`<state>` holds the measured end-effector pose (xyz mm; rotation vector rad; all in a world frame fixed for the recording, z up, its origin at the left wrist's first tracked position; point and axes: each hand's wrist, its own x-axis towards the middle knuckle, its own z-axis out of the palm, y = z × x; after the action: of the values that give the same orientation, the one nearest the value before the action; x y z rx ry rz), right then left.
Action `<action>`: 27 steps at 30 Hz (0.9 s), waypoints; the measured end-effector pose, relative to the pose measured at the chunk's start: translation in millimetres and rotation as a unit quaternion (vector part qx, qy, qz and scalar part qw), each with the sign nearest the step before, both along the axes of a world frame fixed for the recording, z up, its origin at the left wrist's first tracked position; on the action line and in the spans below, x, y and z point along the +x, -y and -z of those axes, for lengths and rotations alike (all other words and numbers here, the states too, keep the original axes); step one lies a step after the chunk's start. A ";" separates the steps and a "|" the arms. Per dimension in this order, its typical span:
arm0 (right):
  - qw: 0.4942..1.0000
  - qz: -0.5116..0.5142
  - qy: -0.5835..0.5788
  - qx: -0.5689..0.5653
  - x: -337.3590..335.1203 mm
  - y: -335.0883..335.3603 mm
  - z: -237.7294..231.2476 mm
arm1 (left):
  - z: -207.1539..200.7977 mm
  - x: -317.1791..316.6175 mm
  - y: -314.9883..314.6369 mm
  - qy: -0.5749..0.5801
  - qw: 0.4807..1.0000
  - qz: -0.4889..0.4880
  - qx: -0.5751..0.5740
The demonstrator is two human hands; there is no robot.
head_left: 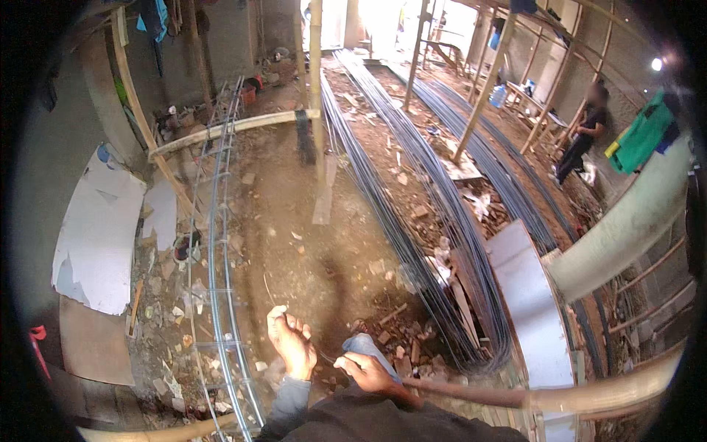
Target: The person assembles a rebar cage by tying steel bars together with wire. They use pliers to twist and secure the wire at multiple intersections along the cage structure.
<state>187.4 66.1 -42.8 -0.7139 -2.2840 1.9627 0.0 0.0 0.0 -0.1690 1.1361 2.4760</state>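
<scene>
Low in the middle of the head view, my left hand (293,345) is raised with its fingers closed on a thin wire (267,286). One end of the wire sticks up past the fingertips. Just to the right and a little lower, my right hand (370,373) is closed too, thumb against fingers. A thin strand seems to run between the two hands and into its pinch. Left of my hands lies a long, narrow rebar cage (227,297) with cross ties, running away from me. Neither hand touches it.
Long bundles of rebar (412,140) lie on the dirt floor to the right. Bamboo poles (315,96) stand ahead, with a crossbar (228,131) over the cage. Wooden boards (99,228) lean at the left. A person (585,136) stands far right. A bamboo pole (604,398) crosses near me.
</scene>
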 end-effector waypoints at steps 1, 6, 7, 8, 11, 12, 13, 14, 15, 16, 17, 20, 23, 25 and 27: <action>1.000 -0.002 -0.015 0.011 -14.5 -17.1 2.0 | 5.8 -15.8 -13.5 -0.009 1.000 -0.017 -0.010; 0.996 -0.059 -0.010 0.064 -113.8 -131.4 -1.6 | 16.1 -126.9 -83.1 -0.027 0.992 -0.118 -0.033; 0.995 -0.066 -0.017 0.067 -130.1 -154.9 -7.0 | 14.9 -148.0 -97.2 -0.028 0.987 -0.148 -0.065; 0.995 -0.073 -0.022 0.069 -143.7 -178.3 -14.0 | 11.9 -166.3 -105.2 -0.011 0.985 -0.164 -0.058; 0.991 -0.103 -0.011 0.087 -191.8 -251.0 -37.6 | -8.9 -225.7 -126.1 0.025 0.966 -0.254 -0.034; 0.989 -0.117 0.003 0.091 -203.3 -273.9 -43.4 | -15.9 -244.5 -130.4 0.002 0.964 -0.265 -0.017; 0.984 -0.140 0.009 0.113 -212.9 -288.2 -46.6 | -23.3 -261.1 -130.0 -0.010 0.959 -0.282 0.001; 0.976 -0.168 0.064 0.121 -232.7 -306.6 -47.2 | -28.2 -272.0 -130.1 -0.027 0.955 -0.294 -0.004; 0.982 -0.155 0.015 0.107 -239.7 -317.6 -47.4 | -31.9 -280.9 -131.3 -0.042 0.951 -0.306 -0.009; 0.982 -0.146 -0.012 0.120 -252.9 -333.6 -48.1 | -36.0 -290.9 -138.0 -0.041 0.946 -0.321 -0.005; 0.979 -0.137 -0.037 0.149 -269.3 -352.6 -49.1 | -40.0 -299.8 -147.1 -0.059 0.937 -0.343 -0.021; 0.988 -0.067 -0.043 0.131 -316.9 -404.1 -46.3 | -46.3 -316.2 -170.1 -0.074 0.921 -0.378 -0.054; 0.993 -0.001 -0.064 0.095 -369.0 -448.5 -39.2 | -33.3 -335.6 -199.9 -0.074 0.919 -0.384 -0.056; 0.993 0.034 -0.074 0.081 -407.6 -479.2 -34.3 | -18.1 -360.2 -216.8 -0.001 0.919 -0.389 -0.063; 0.990 0.059 -0.089 0.088 -454.5 -513.0 -30.5 | -1.1 -386.3 -237.9 0.007 0.928 -0.366 -0.069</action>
<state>-267.2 579.1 -12.3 -0.6152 -2.2189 1.6741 -386.3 237.9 1.1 -0.7800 1.4332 3.0011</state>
